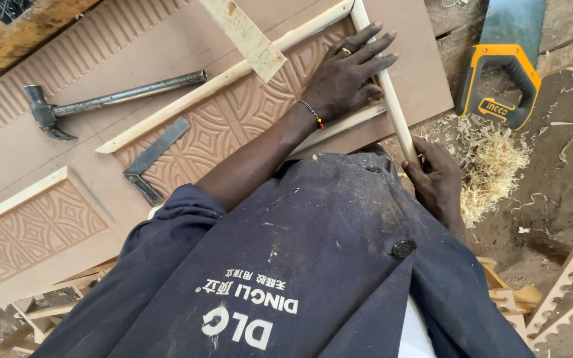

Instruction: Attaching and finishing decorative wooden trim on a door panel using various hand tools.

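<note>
Hammer (pixel 101 101) lies left of square (pixel 154 157); handsaw (pixel 502 73) right of panel (pixel 187 46).

Your pale wooden strip (pixel 390 106) lies along the carved door panel's (pixel 220 122) right edge, its near end overhanging.

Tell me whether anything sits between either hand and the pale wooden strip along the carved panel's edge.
Nothing visible does. The left hand lies flat on the carved panel with fingers against the wooden strip, and the right hand grips the strip's near end. The hammer and try square lie apart, off to the side.
</note>
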